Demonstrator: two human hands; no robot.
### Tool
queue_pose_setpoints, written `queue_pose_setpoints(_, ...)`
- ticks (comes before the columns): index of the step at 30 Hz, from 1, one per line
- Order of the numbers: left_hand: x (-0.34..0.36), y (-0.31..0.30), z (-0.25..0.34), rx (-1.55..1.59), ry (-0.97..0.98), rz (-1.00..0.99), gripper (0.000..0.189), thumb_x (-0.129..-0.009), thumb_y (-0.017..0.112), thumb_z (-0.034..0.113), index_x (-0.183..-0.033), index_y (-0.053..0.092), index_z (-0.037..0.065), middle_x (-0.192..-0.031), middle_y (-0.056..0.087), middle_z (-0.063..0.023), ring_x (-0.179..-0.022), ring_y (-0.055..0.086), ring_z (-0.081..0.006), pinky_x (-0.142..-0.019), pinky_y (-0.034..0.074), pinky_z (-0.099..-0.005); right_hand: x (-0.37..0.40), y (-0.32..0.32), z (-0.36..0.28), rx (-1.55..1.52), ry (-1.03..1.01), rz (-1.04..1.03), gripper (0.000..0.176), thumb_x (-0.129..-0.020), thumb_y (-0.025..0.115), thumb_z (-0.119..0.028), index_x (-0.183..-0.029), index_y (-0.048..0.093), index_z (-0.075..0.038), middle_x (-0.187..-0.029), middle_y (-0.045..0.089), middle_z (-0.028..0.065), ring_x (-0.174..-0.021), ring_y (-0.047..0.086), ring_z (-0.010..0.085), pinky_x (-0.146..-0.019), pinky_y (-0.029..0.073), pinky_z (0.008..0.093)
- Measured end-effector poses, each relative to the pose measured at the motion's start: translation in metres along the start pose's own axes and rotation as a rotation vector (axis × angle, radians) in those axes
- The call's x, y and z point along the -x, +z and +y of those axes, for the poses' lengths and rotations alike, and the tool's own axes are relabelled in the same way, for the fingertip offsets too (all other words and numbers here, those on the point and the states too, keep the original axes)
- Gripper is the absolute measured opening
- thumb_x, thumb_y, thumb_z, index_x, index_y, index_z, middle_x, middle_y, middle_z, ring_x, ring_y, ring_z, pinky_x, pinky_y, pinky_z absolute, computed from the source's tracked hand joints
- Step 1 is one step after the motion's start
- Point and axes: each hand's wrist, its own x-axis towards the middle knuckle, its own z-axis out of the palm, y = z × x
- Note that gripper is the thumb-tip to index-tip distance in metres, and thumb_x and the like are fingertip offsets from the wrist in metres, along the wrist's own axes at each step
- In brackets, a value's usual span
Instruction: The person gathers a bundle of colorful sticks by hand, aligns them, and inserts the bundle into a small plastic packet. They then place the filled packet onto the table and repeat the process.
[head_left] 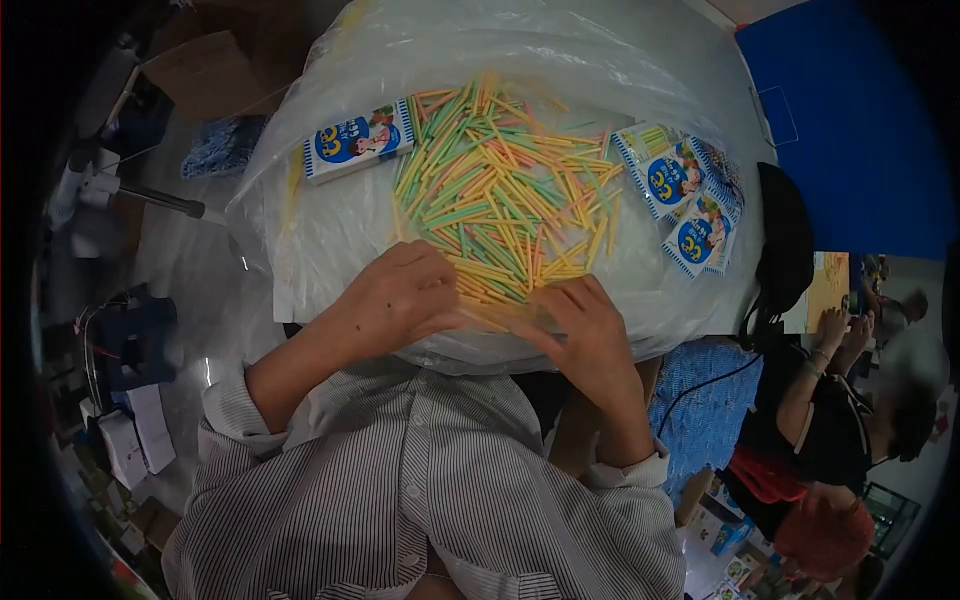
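At the near edge of the pile, head view: both hands on the coloured sticks [500, 190].
Item one, the sticks: yellow, green, orange and pink, heaped loose mid-surface on a clear plastic sheet [560, 60]. Item two, left hand [400, 300]: knuckles up, fingers curled over the pile's near rim, tips hidden, so I cannot tell whether it grips anything. Item three, right hand [585, 330]: fingers drawn together on a few sticks at the rim, somewhat blurred. Item four, one blue-and-white box [358, 140] left of the pile; several like boxes [690, 200] clustered right of it. Item five, a seated second person [830, 420] at far right, well apart.
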Motion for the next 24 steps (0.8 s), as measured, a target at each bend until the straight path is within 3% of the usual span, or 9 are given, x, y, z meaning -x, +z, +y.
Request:
queue_pose_setpoints(1,0.005,-0.001,-0.002,-0.004,0.019,-0.076,0.013,-0.061,0.063,0.012,-0.067,0.054,0.005,-0.072,0.050,-0.0038,-0.074,0.048,-0.0195,-0.067,0.041,-0.0287,0.004,0.002,0.001,0.005,-0.042,-0.006,0.015,-0.062,0.062,-0.007,-0.076,0.058,-0.004,-0.075,0.054,0.0067,-0.070,0.049,0.0232,-0.063,0.042,0.0300)
queue_pose_setpoints(5,0.010,-0.001,-0.002,-0.040,-0.055,-0.042,0.013,-0.060,0.062,0.012,-0.065,0.053,0.005,-0.073,0.050,-0.0037,-0.076,0.048,-0.0181,-0.067,0.040,-0.0283,0.015,0.010,0.004,0.037,-0.105,0.037,0.017,-0.060,0.059,-0.004,-0.077,0.058,-0.005,-0.074,0.054,0.0062,-0.069,0.049,0.0224,-0.064,0.041,0.0305)
queue_pose_setpoints(7,-0.004,0.001,-0.003,-0.117,0.119,-0.051,0.020,-0.059,0.060,0.011,-0.076,0.053,0.002,-0.081,0.051,-0.0071,-0.083,0.049,-0.0205,-0.071,0.041,-0.0296,0.016,0.009,0.002,0.061,-0.127,0.057,0.018,-0.059,0.057,-0.002,-0.077,0.058,-0.005,-0.074,0.053,0.0059,-0.069,0.049,0.0221,-0.063,0.041,0.0304)
queue_pose_setpoints(11,-0.026,0.011,0.004,-0.156,0.068,0.023,0.031,-0.061,0.056,0.008,-0.090,0.051,-0.001,-0.094,0.050,-0.0113,-0.092,0.048,-0.0241,-0.078,0.040,-0.0312,0.017,-0.001,-0.002,0.060,-0.160,0.082,0.022,-0.055,0.056,0.000,-0.077,0.057,-0.005,-0.073,0.053,0.0052,-0.067,0.048,0.0211,-0.062,0.040,0.0296)
queue_pose_setpoints(13,-0.036,0.016,-0.006,-0.245,0.162,-0.064,0.039,-0.064,0.053,0.007,-0.101,0.045,-0.003,-0.105,0.047,-0.0140,-0.100,0.045,-0.0272,-0.084,0.037,-0.0330,0.021,0.000,0.000,0.045,-0.168,0.077,0.024,-0.056,0.054,0.001,-0.080,0.056,-0.005,-0.073,0.051,0.0045,-0.068,0.048,0.0206,-0.061,0.039,0.0298)
queue_pose_setpoints(17,-0.061,0.027,-0.021,-0.274,0.227,-0.048,0.033,-0.066,0.051,0.010,-0.097,0.048,-0.001,-0.099,0.049,-0.0119,-0.094,0.047,-0.0250,-0.082,0.038,-0.0328,0.020,0.000,-0.001,0.025,-0.174,0.082,0.027,-0.057,0.053,0.002,-0.084,0.054,-0.005,-0.075,0.050,0.0042,-0.071,0.047,0.0204,-0.061,0.037,0.0299)
queue_pose_setpoints(18,-0.069,0.026,-0.021,-0.326,0.218,-0.123,0.030,-0.067,0.051,0.011,-0.094,0.048,-0.001,-0.095,0.049,-0.0107,-0.090,0.047,-0.0240,-0.080,0.038,-0.0328,0.020,0.001,0.000,0.029,-0.178,0.096,0.027,-0.057,0.053,0.002,-0.084,0.054,-0.005,-0.075,0.050,0.0042,-0.071,0.047,0.0204,-0.061,0.037,0.0299)
queue_pose_setpoints(19,-0.075,0.026,-0.021,-0.378,0.209,-0.199,0.027,-0.067,0.050,0.012,-0.091,0.048,0.000,-0.091,0.049,-0.0095,-0.087,0.048,-0.0231,-0.078,0.038,-0.0329,0.020,0.002,0.001,0.030,-0.173,0.122,0.025,-0.056,0.054,0.001,-0.080,0.054,-0.005,-0.073,0.051,0.0043,-0.069,0.048,0.0201,-0.061,0.039,0.0295)
queue_pose_setpoints(24,-0.090,0.028,-0.025,-0.378,0.179,-0.197,0.022,-0.069,0.048,0.012,-0.089,0.047,0.003,-0.087,0.048,-0.0086,-0.082,0.048,-0.0227,-0.074,0.038,-0.0334,0.020,0.002,0.005,0.019,-0.154,0.155,0.020,-0.055,0.057,-0.001,-0.075,0.055,-0.005,-0.072,0.051,0.0044,-0.068,0.049,0.0199,-0.061,0.040,0.0292)
